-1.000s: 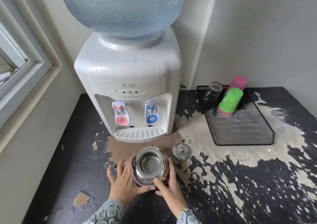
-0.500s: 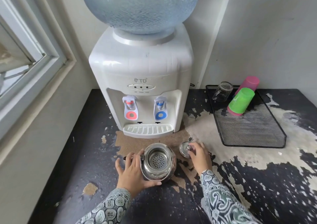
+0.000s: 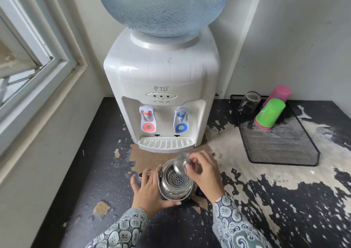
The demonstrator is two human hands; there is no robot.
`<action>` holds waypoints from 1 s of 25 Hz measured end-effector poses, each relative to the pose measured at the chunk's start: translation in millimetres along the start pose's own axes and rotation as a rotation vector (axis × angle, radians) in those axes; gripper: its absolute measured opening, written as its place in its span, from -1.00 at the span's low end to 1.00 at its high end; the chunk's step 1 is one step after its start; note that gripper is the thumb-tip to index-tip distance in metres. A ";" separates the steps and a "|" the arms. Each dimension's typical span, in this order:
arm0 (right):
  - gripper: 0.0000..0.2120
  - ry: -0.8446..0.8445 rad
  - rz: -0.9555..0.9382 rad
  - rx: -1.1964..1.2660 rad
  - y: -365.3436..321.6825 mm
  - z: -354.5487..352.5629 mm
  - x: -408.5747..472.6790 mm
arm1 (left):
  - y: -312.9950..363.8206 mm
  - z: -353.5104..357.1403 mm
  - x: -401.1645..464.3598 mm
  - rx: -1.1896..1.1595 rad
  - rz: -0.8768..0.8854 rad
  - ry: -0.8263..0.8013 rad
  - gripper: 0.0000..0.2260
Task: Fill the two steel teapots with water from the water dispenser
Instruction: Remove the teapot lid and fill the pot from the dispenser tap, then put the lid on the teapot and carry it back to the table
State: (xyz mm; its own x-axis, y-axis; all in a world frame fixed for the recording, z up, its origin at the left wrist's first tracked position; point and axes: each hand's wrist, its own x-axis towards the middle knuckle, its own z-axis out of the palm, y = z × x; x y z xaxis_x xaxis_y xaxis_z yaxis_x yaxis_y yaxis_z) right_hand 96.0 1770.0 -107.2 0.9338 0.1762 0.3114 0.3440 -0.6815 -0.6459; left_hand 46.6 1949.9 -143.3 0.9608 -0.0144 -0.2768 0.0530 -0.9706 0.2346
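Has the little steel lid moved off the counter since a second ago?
Yes. The lid is now held in the right hand, tilted over the teapot, leftward from its counter spot.

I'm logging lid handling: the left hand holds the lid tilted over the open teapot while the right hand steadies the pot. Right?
Hands are swapped. In the head view the right hand holds the lid tilted over the open teapot; the left hand steadies the pot.

Black counter [image 3: 95, 164] fills corner, surface badly worn: pale bare patches spread across right half, brown patch near middle. White-framed window [image 3: 34, 58] set in left wall, daylight entering. Plain off-white walls [image 3: 303, 39] behind and right. Black mesh tray [image 3: 281, 145] at counter's back right edge.
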 end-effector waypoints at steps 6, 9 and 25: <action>-0.81 -0.118 -0.152 -0.277 -8.5 10.8 -15.2 | -1.6 0.2 -0.5 0.002 -0.002 0.004 0.18; -0.82 -0.070 -0.151 -0.293 -10.0 10.5 -14.4 | -2.1 -1.0 -0.4 -0.004 -0.001 -0.001 0.18; -0.59 -0.458 -0.105 -0.245 -16.8 23.7 -12.0 | -2.1 1.5 1.4 -0.003 0.010 0.007 0.17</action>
State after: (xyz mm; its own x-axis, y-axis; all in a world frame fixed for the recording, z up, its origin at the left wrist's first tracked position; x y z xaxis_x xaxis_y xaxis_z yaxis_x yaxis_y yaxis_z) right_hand 81.4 1796.2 -116.6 0.8618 0.5072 -0.0068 0.4557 -0.7801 -0.4287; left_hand 47.5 1951.6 -145.5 0.9631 -0.0221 -0.2682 0.0445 -0.9698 0.2398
